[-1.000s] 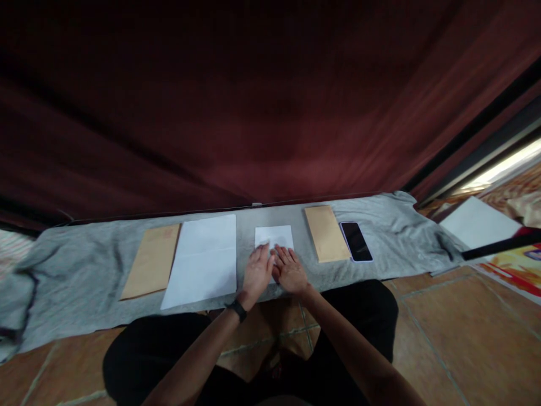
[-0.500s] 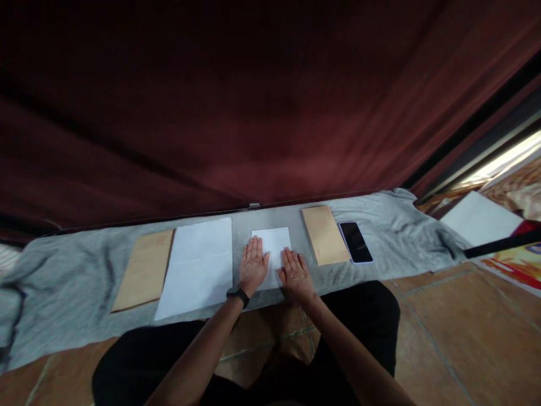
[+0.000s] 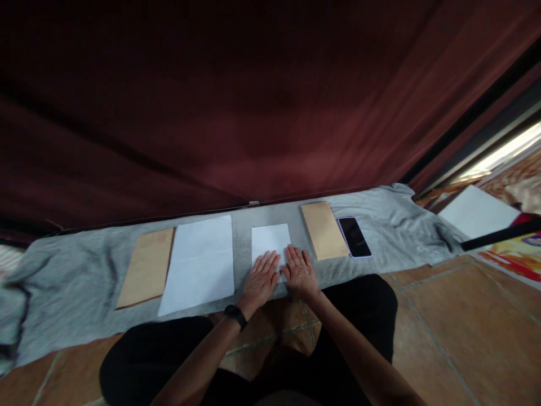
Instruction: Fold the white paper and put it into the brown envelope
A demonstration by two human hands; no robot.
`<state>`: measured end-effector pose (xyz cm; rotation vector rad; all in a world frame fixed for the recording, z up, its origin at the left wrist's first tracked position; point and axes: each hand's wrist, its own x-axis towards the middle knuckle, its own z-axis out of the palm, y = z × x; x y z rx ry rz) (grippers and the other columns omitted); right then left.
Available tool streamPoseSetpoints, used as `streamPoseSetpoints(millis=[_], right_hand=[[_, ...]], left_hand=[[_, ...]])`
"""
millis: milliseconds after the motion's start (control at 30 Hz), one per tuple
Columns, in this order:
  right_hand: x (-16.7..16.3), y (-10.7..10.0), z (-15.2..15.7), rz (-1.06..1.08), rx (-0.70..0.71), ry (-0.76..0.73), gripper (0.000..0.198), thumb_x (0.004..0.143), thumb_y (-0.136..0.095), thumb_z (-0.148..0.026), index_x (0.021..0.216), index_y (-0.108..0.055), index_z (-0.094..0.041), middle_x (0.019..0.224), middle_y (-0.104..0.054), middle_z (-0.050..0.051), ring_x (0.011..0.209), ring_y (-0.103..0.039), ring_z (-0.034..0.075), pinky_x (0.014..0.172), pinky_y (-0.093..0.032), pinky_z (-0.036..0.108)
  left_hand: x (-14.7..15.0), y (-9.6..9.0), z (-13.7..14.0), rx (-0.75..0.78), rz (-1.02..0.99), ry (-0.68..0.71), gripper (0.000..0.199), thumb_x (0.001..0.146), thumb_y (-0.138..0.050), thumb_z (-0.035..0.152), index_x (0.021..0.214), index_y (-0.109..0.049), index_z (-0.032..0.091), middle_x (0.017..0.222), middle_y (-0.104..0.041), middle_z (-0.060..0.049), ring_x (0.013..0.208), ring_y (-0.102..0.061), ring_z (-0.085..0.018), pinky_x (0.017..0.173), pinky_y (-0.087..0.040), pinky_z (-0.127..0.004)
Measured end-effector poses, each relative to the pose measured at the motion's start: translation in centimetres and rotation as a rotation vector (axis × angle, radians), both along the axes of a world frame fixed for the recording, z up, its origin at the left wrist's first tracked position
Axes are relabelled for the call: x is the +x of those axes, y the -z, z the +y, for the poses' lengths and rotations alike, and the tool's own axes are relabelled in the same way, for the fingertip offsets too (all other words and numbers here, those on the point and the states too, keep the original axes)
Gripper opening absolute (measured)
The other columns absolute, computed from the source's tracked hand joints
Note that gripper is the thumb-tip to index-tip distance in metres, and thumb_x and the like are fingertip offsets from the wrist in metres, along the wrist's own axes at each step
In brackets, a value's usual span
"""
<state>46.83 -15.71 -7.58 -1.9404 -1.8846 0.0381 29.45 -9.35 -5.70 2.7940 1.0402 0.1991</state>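
Note:
A small white folded-looking sheet of paper (image 3: 270, 237) lies on the grey cloth in front of me. My left hand (image 3: 261, 277) rests flat on its near part, fingers stretched out, with a black band on the wrist. Lying flat over the paper's near right edge is my right hand (image 3: 301, 272), its fingers extended. Neither hand grips anything. Left of them is a larger stack or sheet of white paper (image 3: 198, 265), with a faint crease across it. It lies beside a brown envelope (image 3: 146, 268).
To the right lie another brown envelope (image 3: 324, 231) and a phone (image 3: 354, 237) with a dark screen. Grey cloth (image 3: 76, 293) covers the narrow surface. A dark red curtain-like sheet (image 3: 262, 113) rises behind it. Tiled floor (image 3: 456, 321) shows below.
My left hand has slid down toward the paper's near edge and closer to my right hand. My right hand remains near the right edge. The view has shifted slightly.

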Motion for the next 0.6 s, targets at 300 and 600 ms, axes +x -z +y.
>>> streamPoseSetpoints(millis=[300, 600], right_hand=[[0.2, -0.4, -1.2, -0.085, 0.026, -0.031, 0.052, 0.103, -0.047, -0.035, 0.151, -0.045, -0.017, 0.154, -0.048, 0.012, 0.141, -0.047, 0.026, 0.123, -0.023, 0.049], [0.2, -0.5, -1.5, -0.1, 0.045, -0.045, 0.051, 0.103, -0.045, -0.033, 0.15, -0.046, -0.015, 0.153, -0.05, 0.012, 0.142, -0.045, 0.026, 0.123, -0.024, 0.049]], left_hand=[[1.1, -0.1, 0.6, -0.057, 0.044, -0.061, 0.057, 0.104, -0.028, 0.035, 0.154, -0.036, 0.009, 0.163, -0.032, -0.015, 0.153, -0.026, -0.026, 0.123, -0.027, -0.047], [6.3, 0.5, 5.2, -0.023, -0.02, 0.01, 0.053, 0.104, -0.027, 0.03, 0.155, -0.038, 0.018, 0.164, -0.034, -0.006, 0.154, -0.024, -0.022, 0.126, -0.02, -0.047]])
